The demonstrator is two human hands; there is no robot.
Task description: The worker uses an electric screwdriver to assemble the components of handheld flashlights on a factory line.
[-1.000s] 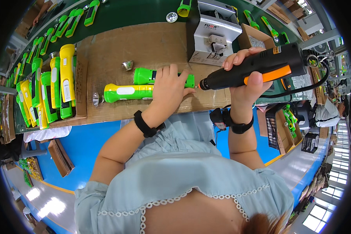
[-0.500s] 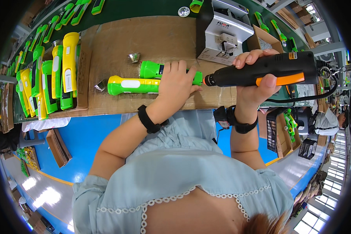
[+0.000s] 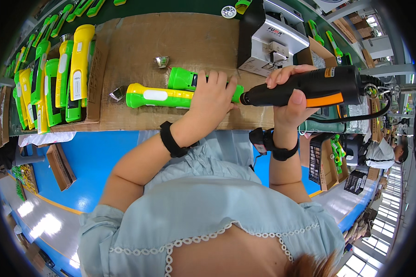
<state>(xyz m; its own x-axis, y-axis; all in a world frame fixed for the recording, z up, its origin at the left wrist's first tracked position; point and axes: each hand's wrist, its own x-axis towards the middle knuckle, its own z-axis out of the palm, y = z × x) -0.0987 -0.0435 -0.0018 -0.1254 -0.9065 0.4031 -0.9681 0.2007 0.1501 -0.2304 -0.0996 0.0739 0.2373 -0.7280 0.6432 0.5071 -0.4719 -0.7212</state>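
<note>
My left hand [image 3: 211, 96] is closed over two flashlights lying side by side on the cardboard-topped bench. The nearer one is a yellow and green flashlight [image 3: 180, 102] with a white oval panel; the farther one is a green flashlight [image 3: 182, 77], partly hidden under my fingers. In my right hand [image 3: 291, 92] is a black electric screwdriver [image 3: 326, 83] with an orange lever, held level. Its nose meets the right-hand end of the flashlights, though I cannot tell whether the bit sits in a screw. Two small silver reflector cups [image 3: 161, 62] lie loose near the flashlight heads.
A cardboard box [image 3: 93, 97] packed with yellow and green flashlights stands at the left. Toward the back right is a silver and black machine [image 3: 272, 39], with an open small carton [image 3: 316, 53] beside it. A black cable [image 3: 374, 113] trails from the screwdriver.
The screwdriver has shifted slightly left, and its nose now overlaps the flashlight end. My left hand stays over the flashlights. The whole view has turned a little.
</note>
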